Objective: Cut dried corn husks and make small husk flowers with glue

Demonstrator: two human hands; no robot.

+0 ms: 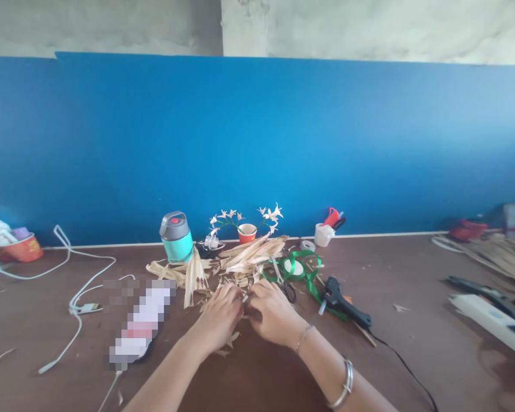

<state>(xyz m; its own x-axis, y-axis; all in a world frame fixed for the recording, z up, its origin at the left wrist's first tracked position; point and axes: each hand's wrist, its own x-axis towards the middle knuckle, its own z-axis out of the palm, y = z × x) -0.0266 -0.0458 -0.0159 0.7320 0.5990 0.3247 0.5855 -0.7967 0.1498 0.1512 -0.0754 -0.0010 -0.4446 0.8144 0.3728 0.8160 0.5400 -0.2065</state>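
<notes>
My left hand (221, 313) and my right hand (273, 312) meet low over the table, fingers curled and fingertips close together. Something small and pale (245, 298) shows between the fingertips, too small to name, and most of it is hidden by the fingers. Just beyond the hands lie dried corn husks (257, 254), with shreds scattered around. A pair of scissors (288, 290) lies partly hidden past my right hand. Green ribbon (311, 280) trails from its spool (293, 268) to the right. A black glue gun (345, 303) rests beside it.
A red paper cup (247, 233) with small white flowers stands against the blue partition (257, 143). Left of it is a teal flask (177, 243). A white cup (324, 234) holds tools. White cables (75, 292) and a blurred power strip (143, 326) lie left; another white strip (493, 323) lies right.
</notes>
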